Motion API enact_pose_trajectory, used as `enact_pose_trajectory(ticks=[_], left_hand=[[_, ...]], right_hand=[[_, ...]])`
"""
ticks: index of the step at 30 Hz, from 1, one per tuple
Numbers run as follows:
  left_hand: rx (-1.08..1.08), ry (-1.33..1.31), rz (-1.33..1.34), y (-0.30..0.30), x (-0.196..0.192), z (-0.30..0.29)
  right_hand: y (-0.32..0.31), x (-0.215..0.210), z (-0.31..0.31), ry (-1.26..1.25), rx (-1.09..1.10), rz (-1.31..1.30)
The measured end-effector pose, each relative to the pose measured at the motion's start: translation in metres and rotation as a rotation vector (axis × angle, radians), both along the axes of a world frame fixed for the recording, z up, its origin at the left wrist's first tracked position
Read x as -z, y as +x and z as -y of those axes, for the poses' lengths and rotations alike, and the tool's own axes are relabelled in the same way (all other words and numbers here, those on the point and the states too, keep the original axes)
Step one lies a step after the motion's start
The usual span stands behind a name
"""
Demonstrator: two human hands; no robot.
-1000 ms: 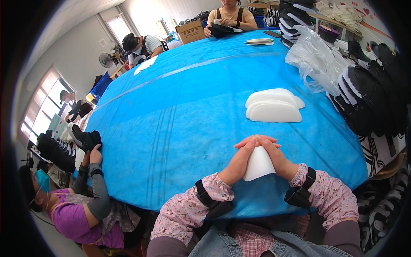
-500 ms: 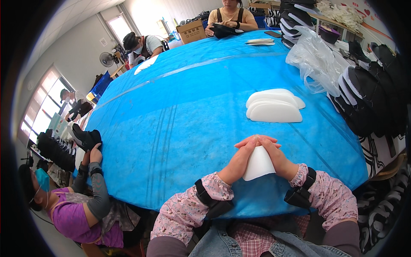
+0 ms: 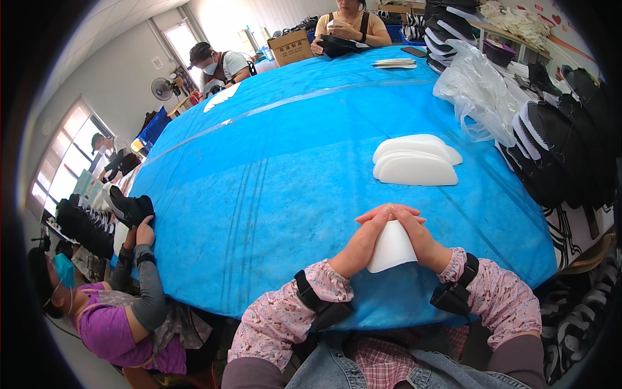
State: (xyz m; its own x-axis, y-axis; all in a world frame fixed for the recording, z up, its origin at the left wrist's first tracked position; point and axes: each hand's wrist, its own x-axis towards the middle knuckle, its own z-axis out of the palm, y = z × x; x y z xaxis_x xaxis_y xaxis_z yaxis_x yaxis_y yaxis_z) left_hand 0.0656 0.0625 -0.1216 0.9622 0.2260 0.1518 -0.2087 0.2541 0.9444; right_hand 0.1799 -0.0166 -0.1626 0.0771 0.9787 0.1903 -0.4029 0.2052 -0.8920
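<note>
Between my two hands a white curved sheet piece (image 3: 392,249) is bent into an arch over the near part of the table. My left hand (image 3: 363,245) presses along its left side and my right hand (image 3: 421,241) along its right; the fingertips meet and overlap at the far end. Both hands are closed round the piece. Beyond them lies a loose stack of similar white half-oval pieces (image 3: 418,170), fanned out flat on the blue table cover (image 3: 285,214).
Black shoe uppers (image 3: 551,149) and a clear plastic bag (image 3: 476,91) crowd the right edge. At left a co-worker in purple (image 3: 123,324) holds a black shoe (image 3: 131,207). Other people sit at the far side, near a cardboard box (image 3: 290,48) and another white stack (image 3: 394,63).
My hands and the white piece stay practically still. At the far side, one co-worker has raised a hand holding something pale, and another has lifted their head.
</note>
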Motion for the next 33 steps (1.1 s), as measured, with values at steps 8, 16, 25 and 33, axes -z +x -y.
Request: enact_pose_trajectory(ticks=[8, 16, 25, 33], left_hand=[[-0.001, 0.008, -0.01, 0.0, -0.003, 0.001], [-0.002, 0.022, -0.001, 0.001, 0.0, -0.001], [-0.001, -0.015, -0.024, 0.0, -0.004, 0.001], [0.0, -0.018, -0.022, -0.001, -0.004, 0.0]], right_hand=[[0.005, 0.018, -0.005, -0.005, 0.003, -0.017], [0.0, 0.004, 0.001, -0.029, 0.021, -0.021], [0.0, -0.001, 0.0, -0.016, 0.024, 0.034], [0.0, -0.001, 0.0, 0.008, 0.026, 0.053]])
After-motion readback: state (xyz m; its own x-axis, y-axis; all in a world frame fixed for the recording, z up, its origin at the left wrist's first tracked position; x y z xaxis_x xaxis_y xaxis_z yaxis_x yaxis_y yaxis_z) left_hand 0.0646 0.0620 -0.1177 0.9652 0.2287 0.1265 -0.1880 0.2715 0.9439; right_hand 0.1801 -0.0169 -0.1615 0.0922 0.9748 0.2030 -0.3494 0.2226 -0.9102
